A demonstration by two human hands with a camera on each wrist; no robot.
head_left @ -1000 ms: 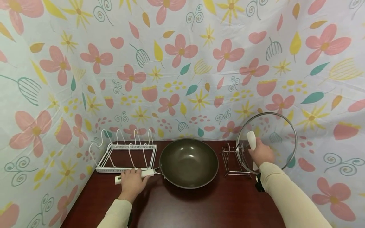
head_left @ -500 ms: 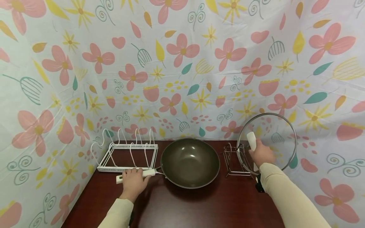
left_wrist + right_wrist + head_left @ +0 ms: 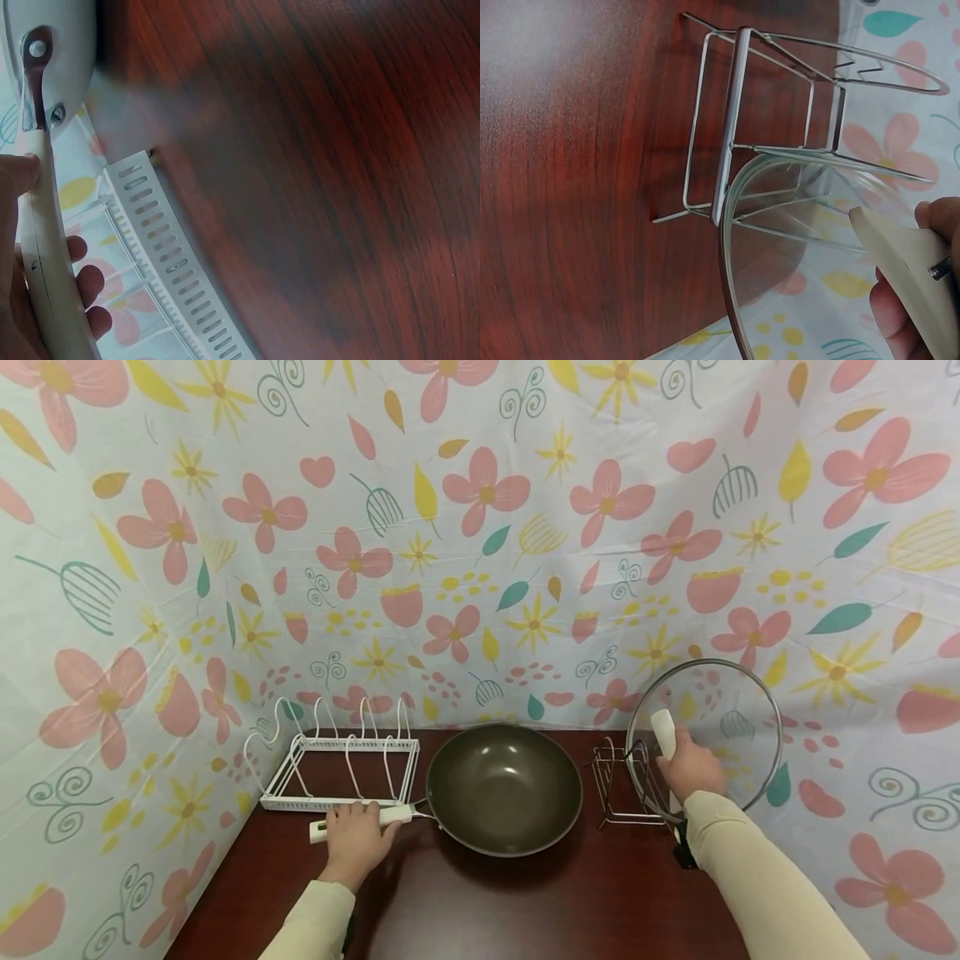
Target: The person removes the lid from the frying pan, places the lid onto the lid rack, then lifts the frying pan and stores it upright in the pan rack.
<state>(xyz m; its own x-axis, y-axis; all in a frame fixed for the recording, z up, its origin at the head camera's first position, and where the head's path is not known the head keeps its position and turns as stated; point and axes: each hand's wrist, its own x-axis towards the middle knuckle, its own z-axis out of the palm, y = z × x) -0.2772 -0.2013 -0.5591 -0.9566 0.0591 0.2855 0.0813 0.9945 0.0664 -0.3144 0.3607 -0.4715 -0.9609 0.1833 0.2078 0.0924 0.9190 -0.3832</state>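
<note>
My left hand (image 3: 356,842) grips the cream handle (image 3: 46,240) of a dark-lined wok (image 3: 504,789), its thumb lying along the handle and several fingers curled beneath. The wok's bowl faces up in the middle of the head view. At right, my right hand (image 3: 692,768) holds the cream handle (image 3: 906,266) of a clear glass lid (image 3: 742,727) with a metal rim. The lid stands on edge at a small wire rack (image 3: 633,817), its lower left rim among the wires. Part of that rim is hidden behind my hand and sleeve.
A white rack (image 3: 337,804) with several curved wire dividers stands left of the wok, just beyond its handle. The dark red wooden table (image 3: 525,914) meets a flower-printed cloth (image 3: 465,568) at the back and left; the cloth also hangs at right.
The head view has turned slightly left, so everything sits a little farther right in it. Both hands keep their grips; the wok and lid show no clear movement.
</note>
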